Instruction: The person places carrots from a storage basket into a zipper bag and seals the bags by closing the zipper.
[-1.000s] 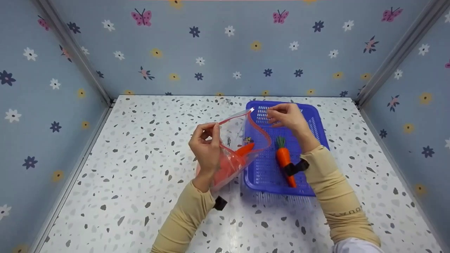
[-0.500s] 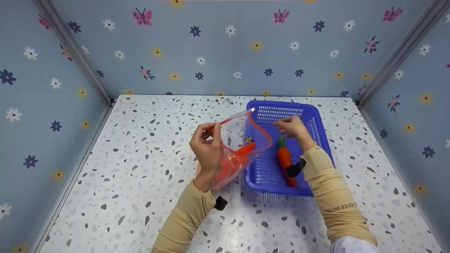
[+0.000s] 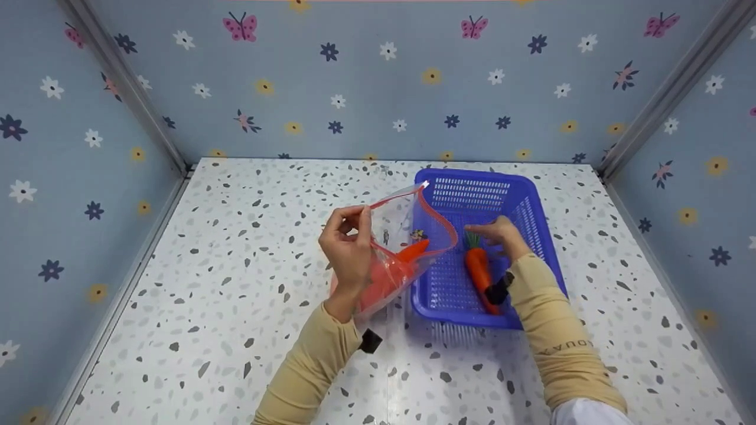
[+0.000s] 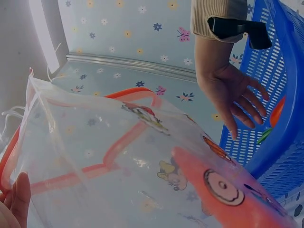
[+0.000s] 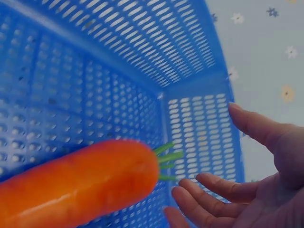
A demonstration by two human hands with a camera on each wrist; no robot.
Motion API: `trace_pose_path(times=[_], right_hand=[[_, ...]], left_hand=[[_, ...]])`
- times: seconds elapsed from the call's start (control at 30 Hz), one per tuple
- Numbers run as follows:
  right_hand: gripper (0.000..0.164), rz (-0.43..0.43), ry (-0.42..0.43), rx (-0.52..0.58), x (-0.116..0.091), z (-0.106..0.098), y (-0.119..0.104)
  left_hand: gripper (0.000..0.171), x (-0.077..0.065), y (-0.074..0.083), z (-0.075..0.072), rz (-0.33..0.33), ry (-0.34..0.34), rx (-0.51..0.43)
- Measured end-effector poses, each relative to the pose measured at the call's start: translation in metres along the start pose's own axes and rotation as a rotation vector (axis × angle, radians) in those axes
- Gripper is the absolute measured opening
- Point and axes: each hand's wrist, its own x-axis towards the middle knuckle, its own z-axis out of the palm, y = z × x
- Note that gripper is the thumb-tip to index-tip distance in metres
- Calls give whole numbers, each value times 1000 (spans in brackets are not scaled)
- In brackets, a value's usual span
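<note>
My left hand (image 3: 348, 242) pinches the red-edged rim of a clear zip bag (image 3: 390, 221) between thumb and fingers, and the bag's mouth gapes toward the right. Inside the bag lies an orange carrot (image 3: 411, 252), partly seen through the printed plastic. One more carrot (image 3: 479, 273) with a green top rests in the blue plastic basket (image 3: 421, 307). Over that carrot's leafy end hovers my right hand (image 3: 502, 232), its fingers spread and holding nothing. The right wrist view shows those fingers (image 5: 204, 206) just beyond the green stems, thumb apart from them.
The basket stands right of centre on a white speckled table (image 3: 236, 283), with the bag's mouth overlapping its left rim. Flowered panels (image 3: 378, 82) enclose the table at the back and both sides. Each wrist carries a small black camera mount (image 3: 371, 341).
My right hand has come down from the basket's far side toward the carrot in the basket, and its fingers have spread. My left hand and the bag have stayed in place.
</note>
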Motion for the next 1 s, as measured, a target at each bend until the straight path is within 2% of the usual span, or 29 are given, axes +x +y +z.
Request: trace_pose_path(times=[0.13, 0.37, 0.47, 0.57, 0.7, 0.83, 1.0], right_hand=[[96, 40, -29, -30, 5, -1, 10], [53, 96, -109, -184, 12, -5, 29], [58, 96, -146, -212, 12, -8, 37], [76, 141, -239, -250, 15, -10, 41], [85, 184, -304, -289, 19, -12, 44], [81, 180, -297, -285, 18, -12, 46], [82, 202, -338, -313, 18, -11, 47]], left_hand=[[5, 0, 0, 0, 5, 0, -4], [6, -2, -23, -2, 8, 3, -6], [7, -3, -26, -2, 19, 6, -2], [8, -3, -25, -2, 24, 4, -7], [8, -2, -14, -1, 17, 2, -25], [6, -1, -1, 1, 9, -2, -30], [4, 0, 1, 1, -2, -6, -18]])
